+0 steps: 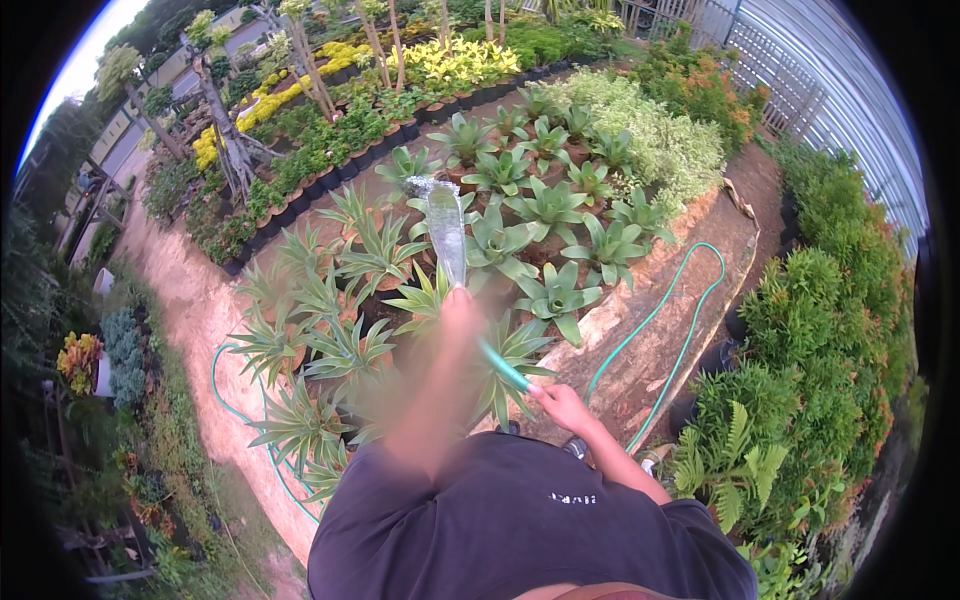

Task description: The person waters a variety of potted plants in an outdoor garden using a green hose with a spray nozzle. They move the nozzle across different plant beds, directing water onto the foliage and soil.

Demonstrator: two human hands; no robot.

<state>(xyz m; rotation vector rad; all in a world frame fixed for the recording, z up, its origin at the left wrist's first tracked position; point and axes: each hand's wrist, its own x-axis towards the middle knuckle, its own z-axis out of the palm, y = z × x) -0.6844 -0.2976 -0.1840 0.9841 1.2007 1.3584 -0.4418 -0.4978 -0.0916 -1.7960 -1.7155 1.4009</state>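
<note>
A green garden hose (505,365) runs across the front of my body. My left hand (460,312), partly smeared by motion, is closed around the hose near its outlet. A flat, clear sheet of water (446,235) fans out from there, away from me. Further back along the hose, my right hand (560,406) is wrapped round it at waist height. Beyond and below the water stand broad-leaved green bromeliads (548,208). Spiky variegated plants (350,345) in pots stand in front and to the left of my left arm.
Loops of hose lie on the brown ground sheet (650,330) at right and on the dirt path (195,300) at left. Dense shrubs (800,370) line the right side, with a fern (735,465) close by. Black pots (330,178) form a far row. A metal fence (850,90) stands behind.
</note>
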